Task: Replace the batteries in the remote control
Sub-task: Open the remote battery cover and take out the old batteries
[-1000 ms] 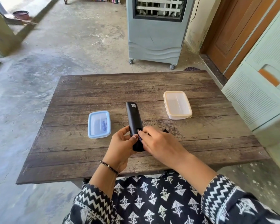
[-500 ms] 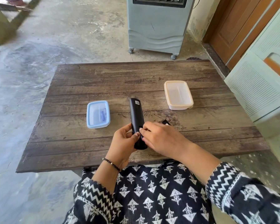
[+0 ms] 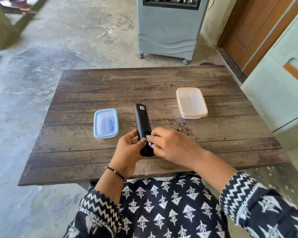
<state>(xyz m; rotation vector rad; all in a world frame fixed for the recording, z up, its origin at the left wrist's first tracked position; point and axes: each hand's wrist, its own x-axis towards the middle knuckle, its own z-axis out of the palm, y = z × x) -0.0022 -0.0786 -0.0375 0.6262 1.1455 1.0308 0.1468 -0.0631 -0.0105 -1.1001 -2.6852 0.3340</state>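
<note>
Battery [image 3: 149,143] now in right-hand [image 3: 172,146] grip, left hand [image 3: 128,152] round remote [image 3: 143,127]; blue tub [image 3: 106,123] perhaps with batteries.

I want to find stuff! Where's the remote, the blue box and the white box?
remote [image 3: 141,121]: head view, on its black back, upper half.
blue box [image 3: 105,124]: head view, on its clear lid's middle.
white box [image 3: 191,102]: head view, on its lid's middle.

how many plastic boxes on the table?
2. A blue-lidded box sits left of the remote; an orange-rimmed box sits farther back on the right. None seems hidden, though the hands cover a patch of table.
</note>
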